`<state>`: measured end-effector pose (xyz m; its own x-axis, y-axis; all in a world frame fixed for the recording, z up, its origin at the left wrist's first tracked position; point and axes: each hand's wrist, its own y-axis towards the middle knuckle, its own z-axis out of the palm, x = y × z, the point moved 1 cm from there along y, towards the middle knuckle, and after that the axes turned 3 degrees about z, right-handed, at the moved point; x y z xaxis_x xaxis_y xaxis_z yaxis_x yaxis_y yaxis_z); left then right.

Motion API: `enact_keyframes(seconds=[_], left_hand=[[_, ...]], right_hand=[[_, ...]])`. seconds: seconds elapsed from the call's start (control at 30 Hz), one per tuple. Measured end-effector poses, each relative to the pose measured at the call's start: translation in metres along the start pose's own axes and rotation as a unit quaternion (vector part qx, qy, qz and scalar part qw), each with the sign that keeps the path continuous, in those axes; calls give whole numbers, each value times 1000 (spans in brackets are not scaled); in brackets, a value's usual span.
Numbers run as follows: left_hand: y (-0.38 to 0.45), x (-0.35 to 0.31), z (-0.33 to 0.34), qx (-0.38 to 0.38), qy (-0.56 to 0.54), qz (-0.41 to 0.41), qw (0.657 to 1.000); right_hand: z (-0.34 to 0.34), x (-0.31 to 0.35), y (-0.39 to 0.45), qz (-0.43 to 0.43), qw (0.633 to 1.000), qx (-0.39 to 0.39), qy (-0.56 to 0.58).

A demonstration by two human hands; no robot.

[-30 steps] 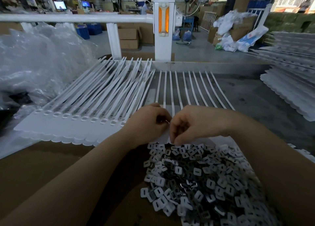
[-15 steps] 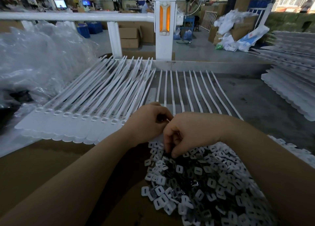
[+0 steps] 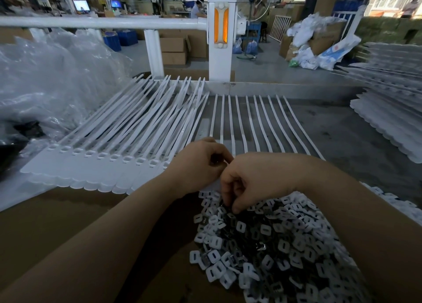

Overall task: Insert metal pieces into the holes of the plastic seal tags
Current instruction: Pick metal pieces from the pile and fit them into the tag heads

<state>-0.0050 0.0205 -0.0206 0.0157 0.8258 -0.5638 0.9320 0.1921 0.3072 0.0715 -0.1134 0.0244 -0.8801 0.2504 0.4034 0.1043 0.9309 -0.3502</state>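
With left hand [image 3: 198, 165] clenched on the seal tags [image 3: 118, 163], right hand [image 3: 249, 181] pinching into the metal pieces [image 3: 262, 238] just below: best to lift only one, slot aligned.

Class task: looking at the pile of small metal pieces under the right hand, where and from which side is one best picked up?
Pinch one loose piece at the near top of the pile of metal pieces, by its two outer edges, coming from above with the right hand. The pieces lie flat and overlapping, so edges are the only free grip.

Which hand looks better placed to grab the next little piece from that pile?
Probably the right hand: its fingertips already dip into the pile of pieces. The left hand is curled at the seal tags.
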Motion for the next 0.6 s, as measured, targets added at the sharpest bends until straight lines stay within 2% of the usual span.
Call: enact_keyframes(seconds=[0.17,0.3,0.43,0.53,0.6], left_hand=[[0,1,1,-4,0,5,1000],[1,5,1,-4,8,15,1000],[3,5,1,3,5,7,1000],[3,3,1,-11,10,-8,1000],[3,1,-1,-24,-26,-22,999]], right_hand=[[1,1,0,0,1000,12,3],[-3,-1,-3,-9,998,7,59],[-10,-10,-3,-3,985,-103,136],[-14,-23,-1,39,959,-223,173],[-15,-30,1,59,940,-277,191]])
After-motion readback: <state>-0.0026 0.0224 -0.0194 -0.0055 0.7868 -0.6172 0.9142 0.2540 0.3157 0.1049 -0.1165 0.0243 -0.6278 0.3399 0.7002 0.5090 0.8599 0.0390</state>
